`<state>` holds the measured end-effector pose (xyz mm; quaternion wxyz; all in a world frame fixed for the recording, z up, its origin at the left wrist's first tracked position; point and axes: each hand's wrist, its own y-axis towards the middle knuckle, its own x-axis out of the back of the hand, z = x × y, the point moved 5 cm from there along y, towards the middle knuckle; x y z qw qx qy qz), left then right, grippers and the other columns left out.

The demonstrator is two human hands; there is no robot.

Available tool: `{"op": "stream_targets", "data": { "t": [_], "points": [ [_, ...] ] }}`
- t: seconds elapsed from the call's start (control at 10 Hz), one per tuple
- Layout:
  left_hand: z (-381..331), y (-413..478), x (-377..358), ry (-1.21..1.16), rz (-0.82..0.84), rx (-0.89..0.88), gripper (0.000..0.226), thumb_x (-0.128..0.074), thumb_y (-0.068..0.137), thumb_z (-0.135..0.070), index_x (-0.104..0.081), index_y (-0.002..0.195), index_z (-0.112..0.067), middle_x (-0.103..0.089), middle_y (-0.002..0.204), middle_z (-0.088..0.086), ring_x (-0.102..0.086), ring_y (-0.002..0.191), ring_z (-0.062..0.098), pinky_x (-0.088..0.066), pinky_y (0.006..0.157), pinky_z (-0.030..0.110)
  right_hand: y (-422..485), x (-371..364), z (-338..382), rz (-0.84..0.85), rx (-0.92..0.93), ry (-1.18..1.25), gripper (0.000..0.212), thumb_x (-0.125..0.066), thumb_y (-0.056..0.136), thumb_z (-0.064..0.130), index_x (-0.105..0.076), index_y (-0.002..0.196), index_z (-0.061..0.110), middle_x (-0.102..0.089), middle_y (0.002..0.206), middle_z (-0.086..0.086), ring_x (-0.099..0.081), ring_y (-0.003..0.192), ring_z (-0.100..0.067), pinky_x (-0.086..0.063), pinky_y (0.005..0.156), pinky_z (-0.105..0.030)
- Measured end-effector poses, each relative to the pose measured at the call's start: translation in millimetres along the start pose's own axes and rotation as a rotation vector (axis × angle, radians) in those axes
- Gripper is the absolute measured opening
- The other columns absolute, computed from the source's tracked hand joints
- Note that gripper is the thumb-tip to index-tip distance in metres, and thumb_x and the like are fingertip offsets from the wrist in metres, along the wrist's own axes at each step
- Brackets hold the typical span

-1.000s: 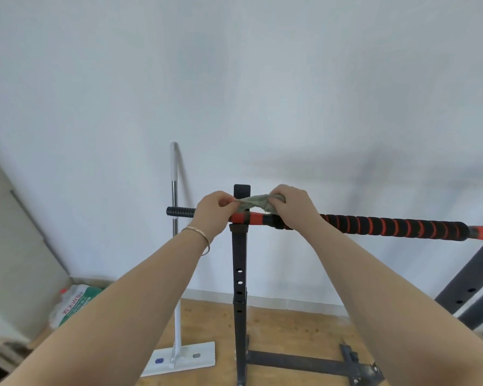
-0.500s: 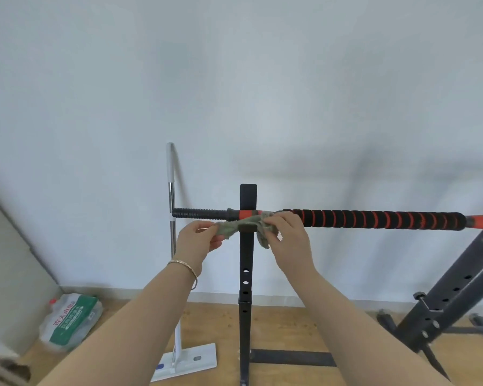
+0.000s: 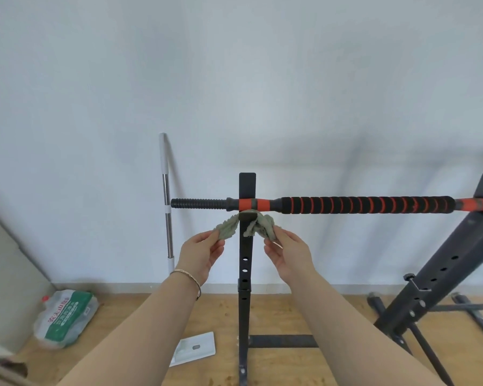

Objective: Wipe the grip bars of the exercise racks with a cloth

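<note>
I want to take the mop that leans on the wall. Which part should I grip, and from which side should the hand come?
Probably the white top section of the mop, from the front left. The shaft stands nearly upright against the wall, and that part sits clear above the black end of the bar, while the rack post blocks the right.

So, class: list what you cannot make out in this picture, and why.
Head view:
Middle of the cloth: behind the upright post.
Right end of the grip bar: cut by the frame edge.
Print on the bag: too small.
The mop base: partly behind the left forearm.
</note>
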<state>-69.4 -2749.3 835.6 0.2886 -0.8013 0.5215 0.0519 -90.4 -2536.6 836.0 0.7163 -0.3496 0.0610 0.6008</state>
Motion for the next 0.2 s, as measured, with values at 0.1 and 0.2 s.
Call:
{"op": "stream_targets", "data": {
  "t": [0.1, 0.2],
  "points": [
    [8, -2, 0, -0.003, 0.056, 0.039, 0.02, -0.069, 0.091, -0.012, -0.067, 0.108, -0.003, -0.071, 0.088, 0.012, -0.067, 0.076, 0.018, -0.058, 0.07, 0.027, -2, 6, -14, 0.019, -0.129, -0.135, 0.025, -0.074, 0.091, 0.016, -0.068, 0.11, 0.002, -0.072, 0.1, -0.015, -0.07, 0.082, -0.025, -0.061, 0.068, -0.031],
    [20, -2, 1, 0.081, 0.126, 0.095, 0.018, -0.065, 0.093, -0.011, -0.065, 0.109, -0.002, -0.07, 0.093, 0.015, -0.068, 0.082, 0.022, -0.058, 0.072, 0.03, -4, 18, -35, 0.049, -0.233, -0.27, 0.023, -0.075, 0.089, 0.013, -0.068, 0.108, 0.001, -0.073, 0.093, -0.015, -0.071, 0.078, -0.027, -0.059, 0.063, -0.031]
  ]
}}
